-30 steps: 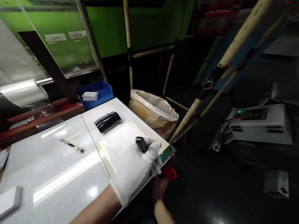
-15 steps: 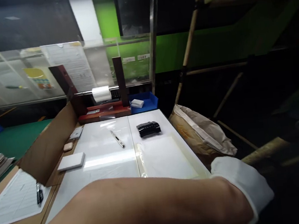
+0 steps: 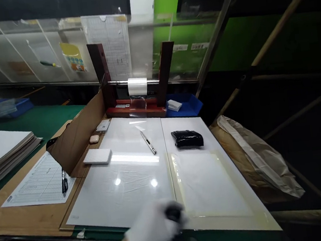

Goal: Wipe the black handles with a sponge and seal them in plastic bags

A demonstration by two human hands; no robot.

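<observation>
My left hand (image 3: 151, 230), in a white glove and smeared by motion, is over the near edge of the white board (image 3: 140, 200). Its fingers are closed around a small black piece (image 3: 173, 212), whose kind is too blurred to make out. My right hand is out of view. Farther off, on the right half of the board, lies a glossy black curved plastic part (image 3: 188, 138). A slim silver craft knife (image 3: 148, 142) rests left of it. At the board's left edge is a white foam block (image 3: 97, 156).
A roll of clear film (image 3: 137, 87) hangs on a dark wooden stand (image 3: 136, 112) at the back. Beside it is a blue bin (image 3: 189, 103). A paper sack (image 3: 248, 157) stands to the right. Leftward are a cardboard flap (image 3: 83, 133), a printed sheet (image 3: 37, 185) and stacked boards (image 3: 4, 150).
My left hand has come back from beyond the right edge to the board's near edge, and a black piece now shows in it. The view has swung right.
</observation>
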